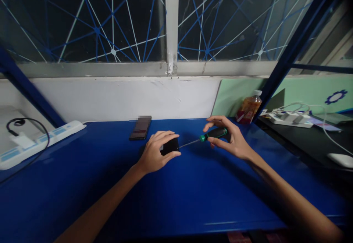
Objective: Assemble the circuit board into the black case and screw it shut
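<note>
Black box (171,147) on blue table (154,202), left hand (153,153) gripping its sides. Screwdriver (216,134) tip at box's right end, contact unclear; right hand (235,139) holding screwdriver loosely. Phone (141,128) beyond left hand, bottle (250,108) back right.

The light is dim and uneven, brightest on the white wall (124,99) behind the far edge of the tabletop (165,199), with the window panes (138,11) above dark. Soft shadows lie around the left hand (157,151) and below the right hand (230,136); pale glare streaks the tabletop's near edge. Toward its left and right edges things look stretched and soft. Pixelation covers the far end of the phone (140,129).
</note>
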`<state>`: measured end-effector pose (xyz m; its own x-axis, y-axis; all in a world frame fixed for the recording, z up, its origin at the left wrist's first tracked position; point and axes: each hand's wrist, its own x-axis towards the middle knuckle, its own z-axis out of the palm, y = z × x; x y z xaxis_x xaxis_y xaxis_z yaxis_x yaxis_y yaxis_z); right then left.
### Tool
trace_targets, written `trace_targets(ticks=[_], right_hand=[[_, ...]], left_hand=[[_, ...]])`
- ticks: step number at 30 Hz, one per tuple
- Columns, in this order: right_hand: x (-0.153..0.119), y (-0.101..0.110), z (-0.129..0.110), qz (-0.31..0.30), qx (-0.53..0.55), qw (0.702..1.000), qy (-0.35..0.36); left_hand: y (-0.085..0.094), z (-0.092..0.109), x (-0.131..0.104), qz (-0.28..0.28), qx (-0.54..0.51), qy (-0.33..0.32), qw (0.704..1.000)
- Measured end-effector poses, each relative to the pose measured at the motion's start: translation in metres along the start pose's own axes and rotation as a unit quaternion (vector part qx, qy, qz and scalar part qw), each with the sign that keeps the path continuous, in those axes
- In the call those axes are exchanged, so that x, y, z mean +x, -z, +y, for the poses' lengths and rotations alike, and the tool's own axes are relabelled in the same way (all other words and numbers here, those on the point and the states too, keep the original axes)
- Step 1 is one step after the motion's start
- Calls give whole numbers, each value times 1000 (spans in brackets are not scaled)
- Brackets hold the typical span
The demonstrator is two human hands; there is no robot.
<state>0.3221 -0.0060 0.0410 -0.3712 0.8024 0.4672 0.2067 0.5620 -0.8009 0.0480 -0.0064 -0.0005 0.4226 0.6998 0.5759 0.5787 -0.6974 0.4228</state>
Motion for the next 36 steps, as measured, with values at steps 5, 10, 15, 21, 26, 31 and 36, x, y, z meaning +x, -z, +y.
trace_targets(ticks=[5,10,15,21,26,31,36], right_hand=[[-2,-5,2,88,-28,996,-12],[-4,-6,2,123,-150,980,35],[-2,-1,-1,0,22,1000,-16],[-4,-5,1,102,-79,992,-6],[-3,-6,-1,56,-57,997,2],[-2,-5,0,68,-2,997,-22],[-2,-3,2,81,-104,991,-19]], left_hand=[[0,0,0,-3,1,2,1000],[-1,0,0,-7,2,-2,1000],[0,1,0,-7,1,-1,1000],[0,1,0,-4,4,-3,1000],[-1,2,-1,-10,12,3,1000],[-1,2,-2,-13,9,-2,1000],[-2,1,-1,-22,25,-4,999]])
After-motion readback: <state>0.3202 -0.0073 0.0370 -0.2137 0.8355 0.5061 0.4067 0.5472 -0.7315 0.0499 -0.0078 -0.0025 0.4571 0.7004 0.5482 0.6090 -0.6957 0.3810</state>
